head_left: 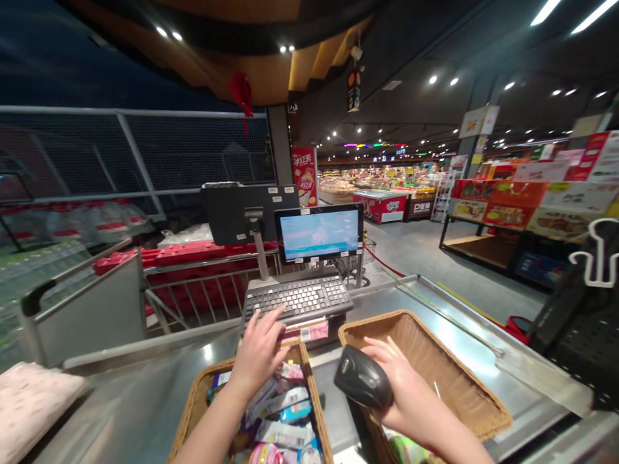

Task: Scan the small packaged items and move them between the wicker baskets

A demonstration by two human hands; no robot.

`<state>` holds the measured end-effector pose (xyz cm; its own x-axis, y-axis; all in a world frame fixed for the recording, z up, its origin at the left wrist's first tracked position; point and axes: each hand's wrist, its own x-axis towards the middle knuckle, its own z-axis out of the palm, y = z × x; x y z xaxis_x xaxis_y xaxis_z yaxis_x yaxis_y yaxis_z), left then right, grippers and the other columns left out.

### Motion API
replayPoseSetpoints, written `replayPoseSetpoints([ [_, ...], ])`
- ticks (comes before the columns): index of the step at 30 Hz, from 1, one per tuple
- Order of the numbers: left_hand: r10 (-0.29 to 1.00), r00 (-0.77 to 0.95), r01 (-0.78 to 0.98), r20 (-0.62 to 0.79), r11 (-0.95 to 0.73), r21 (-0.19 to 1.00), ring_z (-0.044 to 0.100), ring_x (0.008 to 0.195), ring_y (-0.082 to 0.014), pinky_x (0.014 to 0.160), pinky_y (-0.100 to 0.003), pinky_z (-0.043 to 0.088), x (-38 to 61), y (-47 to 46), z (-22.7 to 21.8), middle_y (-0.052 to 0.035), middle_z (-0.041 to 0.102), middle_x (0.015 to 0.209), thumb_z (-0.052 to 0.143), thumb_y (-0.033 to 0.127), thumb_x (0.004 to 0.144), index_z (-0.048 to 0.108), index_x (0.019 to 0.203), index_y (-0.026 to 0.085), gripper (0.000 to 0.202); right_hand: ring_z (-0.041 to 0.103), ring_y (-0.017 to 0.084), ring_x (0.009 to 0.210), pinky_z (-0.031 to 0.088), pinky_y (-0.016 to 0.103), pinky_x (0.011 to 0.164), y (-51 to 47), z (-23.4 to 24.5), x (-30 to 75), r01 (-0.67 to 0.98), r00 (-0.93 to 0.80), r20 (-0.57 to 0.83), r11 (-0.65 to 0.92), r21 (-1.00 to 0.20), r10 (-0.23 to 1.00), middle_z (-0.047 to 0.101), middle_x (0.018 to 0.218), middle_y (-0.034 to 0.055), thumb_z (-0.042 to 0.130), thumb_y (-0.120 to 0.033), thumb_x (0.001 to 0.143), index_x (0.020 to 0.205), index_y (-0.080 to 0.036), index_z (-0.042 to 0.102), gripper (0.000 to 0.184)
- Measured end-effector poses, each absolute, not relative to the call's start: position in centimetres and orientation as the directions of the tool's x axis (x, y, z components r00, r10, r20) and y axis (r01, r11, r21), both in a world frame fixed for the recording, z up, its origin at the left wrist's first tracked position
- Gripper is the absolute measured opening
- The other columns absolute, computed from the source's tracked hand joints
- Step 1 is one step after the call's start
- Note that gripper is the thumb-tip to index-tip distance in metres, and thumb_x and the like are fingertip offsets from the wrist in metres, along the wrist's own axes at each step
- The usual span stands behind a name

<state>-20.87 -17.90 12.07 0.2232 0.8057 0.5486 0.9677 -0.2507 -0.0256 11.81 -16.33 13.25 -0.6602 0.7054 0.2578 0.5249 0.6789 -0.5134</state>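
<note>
My left hand (260, 351) reaches forward with fingers stretched out, the fingertips on the near edge of a black keyboard (298, 298). It holds nothing. My right hand (403, 390) is wrapped round a black handheld barcode scanner (362, 380), held above the gap between two wicker baskets. The left basket (193, 403) under my left forearm is full of several small packaged goods (283, 419). The right basket (435, 367) is mostly bare. A lit screen (319, 233) stands behind the keyboard.
A steel checkout counter (140, 399) carries the baskets. A second monitor's back (242, 212) faces left. Metal railings (203, 277) and red crates (193, 254) lie beyond. A black rack (575, 322) stands at right. Shop shelves (527, 200) and an open aisle (435, 258) stretch behind.
</note>
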Motion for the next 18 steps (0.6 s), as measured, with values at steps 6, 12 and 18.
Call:
replayPoseSetpoints([
  [6, 0.870, 0.156, 0.984, 0.468, -0.180, 0.008, 0.053, 0.127, -0.0281, 0.114, -0.058, 0.032, -24.2, -24.1, 9.3, -0.0106, 0.054, 0.143, 0.059, 0.023, 0.080, 0.059, 0.096, 0.024, 0.016, 0.045, 0.032, 0.134, 0.015, 0.062, 0.119, -17.4, 12.7, 8.9, 0.468, -0.722, 0.219, 0.697, -0.544, 0.656, 0.062, 0.127, 0.0100, 0.059, -0.015, 0.061, 0.122, -0.023, 0.060, 0.062],
  [12, 0.932, 0.124, 0.986, 0.342, -0.155, 0.063, 0.053, 0.129, -0.0298, 0.112, -0.060, 0.036, -25.8, -30.2, 6.3, -0.0079, 0.056, 0.142, 0.062, 0.029, 0.079, 0.060, 0.095, 0.025, 0.016, 0.046, 0.033, 0.133, 0.017, 0.061, 0.119, -18.6, 12.3, 7.0, 0.414, -0.785, 0.183, 0.721, -0.556, 0.592, 0.063, 0.124, 0.0096, 0.061, -0.019, 0.067, 0.117, -0.025, 0.063, 0.050],
  [18, 0.964, 0.140, 0.977, 0.227, -0.172, 0.125, 0.051, 0.131, -0.0289, 0.116, -0.058, 0.031, -25.4, -33.9, 3.7, -0.0058, 0.055, 0.143, 0.065, 0.024, 0.074, 0.059, 0.106, 0.028, 0.033, 0.044, 0.034, 0.135, 0.023, 0.058, 0.119, -20.1, 11.5, 5.5, 0.398, -0.833, 0.091, 0.705, -0.587, 0.546, 0.064, 0.125, 0.0108, 0.061, -0.016, 0.064, 0.122, -0.022, 0.061, 0.059],
])
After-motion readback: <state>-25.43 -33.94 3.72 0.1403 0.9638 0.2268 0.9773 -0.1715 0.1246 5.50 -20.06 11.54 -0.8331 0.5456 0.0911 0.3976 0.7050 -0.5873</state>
